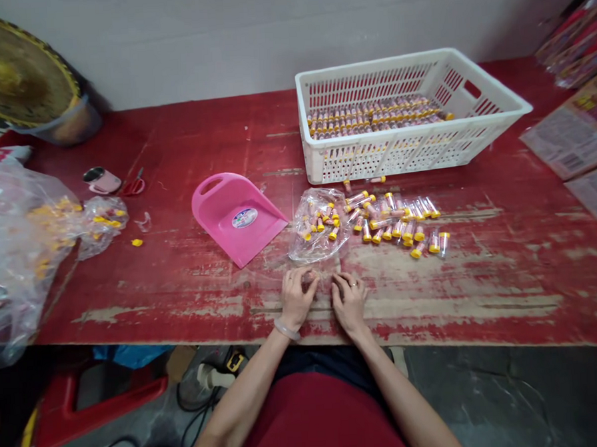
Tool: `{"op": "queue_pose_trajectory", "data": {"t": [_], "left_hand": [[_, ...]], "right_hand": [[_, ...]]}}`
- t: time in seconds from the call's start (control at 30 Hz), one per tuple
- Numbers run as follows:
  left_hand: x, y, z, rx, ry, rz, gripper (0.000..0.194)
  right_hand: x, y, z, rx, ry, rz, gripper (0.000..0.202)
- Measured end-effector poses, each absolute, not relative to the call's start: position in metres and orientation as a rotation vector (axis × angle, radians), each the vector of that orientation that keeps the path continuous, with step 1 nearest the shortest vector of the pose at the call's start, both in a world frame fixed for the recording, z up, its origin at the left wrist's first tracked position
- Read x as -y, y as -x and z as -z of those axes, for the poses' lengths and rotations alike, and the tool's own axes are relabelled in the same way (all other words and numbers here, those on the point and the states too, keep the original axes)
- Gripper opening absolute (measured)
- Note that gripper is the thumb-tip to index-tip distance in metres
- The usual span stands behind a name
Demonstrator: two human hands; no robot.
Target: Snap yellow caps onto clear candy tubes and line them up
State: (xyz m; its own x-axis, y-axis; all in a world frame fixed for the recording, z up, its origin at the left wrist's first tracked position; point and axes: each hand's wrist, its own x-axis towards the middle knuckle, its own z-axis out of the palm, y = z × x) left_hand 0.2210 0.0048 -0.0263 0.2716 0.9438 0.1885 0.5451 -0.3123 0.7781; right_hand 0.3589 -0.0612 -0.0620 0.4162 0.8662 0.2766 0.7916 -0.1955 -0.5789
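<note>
My left hand (297, 297) is near the table's front edge, its fingers curled in a loose pinch around something small and clear that I cannot make out. Just to its right is my right hand (349, 302), fingers bent inward, with what they hold, if anything, too small to tell. Beyond both hands lies a clear plastic bag (314, 247) with several small yellow-capped pieces on it. Beside the bag, to the right, is a loose pile of small clear tubes with yellow caps (396, 228), some upright and some on their sides.
A white slotted crate (404, 141) holding rows of capped tubes stands behind the pile. A pink dustpan (228, 227) lies left of the bag. Farther left are a pink mug (102, 182), red scissors (134, 186) and a large plastic bag (24, 238). Boxes (574, 129) sit at the right.
</note>
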Motion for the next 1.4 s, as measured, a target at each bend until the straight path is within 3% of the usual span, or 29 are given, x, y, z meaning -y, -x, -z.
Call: {"op": "queue_pose_trajectory", "data": {"t": [0.33,0.47,0.6,0.7,0.87,0.97,1.07,1.4], "left_hand": [[-0.022,-0.212,0.025,-1.23,-0.924,-0.886,0.04],[-0.019,-0.216,0.024,-1.276,-1.298,-0.942,0.031],[0.004,-0.223,0.031,-1.227,-1.876,-0.831,0.029],[0.009,-0.207,0.036,-1.189,-2.056,-0.813,0.035],[-0.057,-0.146,0.032,-1.977,-1.64,-1.226,0.039],[-0.114,-0.109,0.026,-2.255,-1.444,-0.935,0.037],[-0.15,-0.066,0.018,-2.316,-1.366,-0.925,0.028],[-0.083,0.128,-0.01,-2.737,-0.772,-1.139,0.038]], "right_hand": [[0.063,-0.361,0.065,1.393,2.026,-0.156,0.03],[0.06,-0.359,0.055,1.337,1.936,-0.24,0.031],[0.045,-0.349,0.036,1.391,1.635,-0.408,0.046],[0.035,-0.342,0.031,1.481,1.553,-0.496,0.035],[0.04,-0.34,0.045,1.524,1.547,-0.534,0.034],[0.043,-0.344,0.056,1.535,1.598,-0.532,0.043],[0.039,-0.346,0.063,1.55,1.628,-0.484,0.054],[0.032,-0.351,0.095,1.626,1.539,-0.007,0.06]]}}
